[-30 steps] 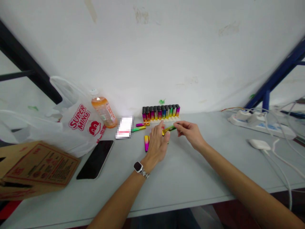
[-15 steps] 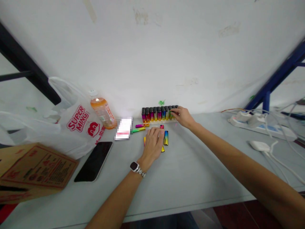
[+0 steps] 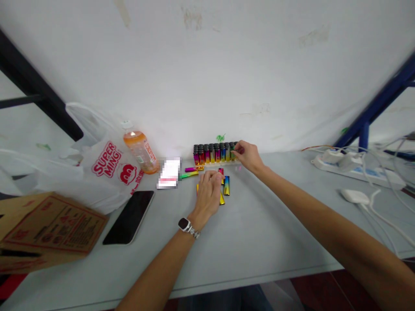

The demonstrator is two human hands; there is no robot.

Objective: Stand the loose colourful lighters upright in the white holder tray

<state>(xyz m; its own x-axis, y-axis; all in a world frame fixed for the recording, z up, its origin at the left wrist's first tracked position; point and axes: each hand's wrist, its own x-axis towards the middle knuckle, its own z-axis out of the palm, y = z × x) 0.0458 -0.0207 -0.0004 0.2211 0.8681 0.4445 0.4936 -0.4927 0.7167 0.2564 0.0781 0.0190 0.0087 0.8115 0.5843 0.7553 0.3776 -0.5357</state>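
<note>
Several upright lighters (image 3: pixel 212 154), shiny in pink, yellow, blue and green with black tops, stand in rows in a pale tray by the wall. At the right end of the rows, my right hand (image 3: pixel 249 156) pinches a lighter, mostly hidden by the fingers. My left hand (image 3: pixel 209 192) is low over the table, fingers curled at a red lighter (image 3: pixel 221 170) that they partly cover. Beside it lie a blue-and-yellow lighter (image 3: pixel 227 185) and a yellow one (image 3: pixel 222 200), half hidden. Further left are a pink-and-yellow lighter (image 3: pixel 191 169) and a green-and-yellow one (image 3: pixel 189 175).
Left of the lighters are a blurred-out pack (image 3: pixel 169 173), an orange drink bottle (image 3: pixel 141 149), a black phone (image 3: pixel 129 218), a white plastic bag (image 3: pixel 94 172) and a cardboard box (image 3: pixel 58 229). On the right lie a power strip (image 3: pixel 359 169) and a white charger (image 3: pixel 355 197) with cables.
My right hand has shifted slightly left along the lighter rows. My left hand has moved very little, and more of the red lighter shows beside its fingers.
</note>
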